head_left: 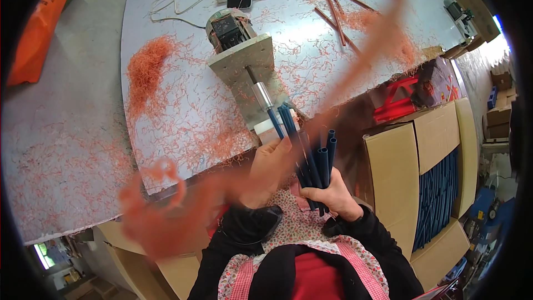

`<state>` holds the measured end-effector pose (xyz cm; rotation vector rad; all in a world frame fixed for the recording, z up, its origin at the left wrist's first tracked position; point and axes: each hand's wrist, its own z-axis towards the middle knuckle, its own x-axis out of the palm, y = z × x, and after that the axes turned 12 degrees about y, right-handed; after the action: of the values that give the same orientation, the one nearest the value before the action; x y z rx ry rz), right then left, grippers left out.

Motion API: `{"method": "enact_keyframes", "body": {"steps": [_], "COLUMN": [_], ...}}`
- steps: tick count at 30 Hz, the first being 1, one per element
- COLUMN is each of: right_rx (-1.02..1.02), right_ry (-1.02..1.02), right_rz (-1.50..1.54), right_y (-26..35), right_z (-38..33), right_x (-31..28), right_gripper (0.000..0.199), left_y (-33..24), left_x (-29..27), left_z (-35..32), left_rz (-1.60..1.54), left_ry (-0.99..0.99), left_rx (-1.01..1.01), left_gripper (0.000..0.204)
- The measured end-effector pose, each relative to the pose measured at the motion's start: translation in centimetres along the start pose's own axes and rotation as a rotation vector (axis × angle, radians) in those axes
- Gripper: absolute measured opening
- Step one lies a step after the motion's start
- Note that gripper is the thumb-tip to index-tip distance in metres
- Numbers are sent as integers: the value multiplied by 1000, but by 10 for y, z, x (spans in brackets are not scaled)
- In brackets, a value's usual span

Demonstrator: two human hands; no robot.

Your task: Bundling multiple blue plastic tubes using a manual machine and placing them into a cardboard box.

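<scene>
Below the motor jig point(236, 50), at the table's point(166, 128) near edge: dark blue tubes point(319, 169), slim and hollow-ended, bunched upright. Right hand point(332, 195) fisted around the bunch's base. Left hand point(272, 162) pinches one blue tube point(276, 124) against the jig's metal spindle point(261, 93).

From my remote seat I see the wearer's two bare hands, the left hand point(270, 168) and the right hand point(333, 195), coming out of long black knit sleeves point(244, 230) with loose, slightly bunched cuffs at the wrists. Between those sleeves hangs a cotton apron point(288, 223) in a small pink and white floral print, with pink-and-white gingham panels along its lower sides. Below the apron's floral bib a red garment point(311, 278) shows, framed by more of the black fabric.
</scene>
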<state>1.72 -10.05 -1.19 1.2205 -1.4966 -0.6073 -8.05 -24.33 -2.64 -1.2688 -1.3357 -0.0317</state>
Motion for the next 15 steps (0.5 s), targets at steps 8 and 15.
{"method": "enact_keyframes", "body": {"steps": [8,15], "right_rx": [103,185], "right_ry": [124,340], "right_rz": [-14,-304], "right_y": [14,-23], "right_z": [-18,-48], "right_x": [-3,-27], "right_gripper": [34,29], "left_y": [-3,-46], "left_x": [9,18], "left_z": [-15,-43], "left_rz": [197,201], "left_ry": [-63,-149], "left_rx": [-111,462], "left_gripper": [25,33]}}
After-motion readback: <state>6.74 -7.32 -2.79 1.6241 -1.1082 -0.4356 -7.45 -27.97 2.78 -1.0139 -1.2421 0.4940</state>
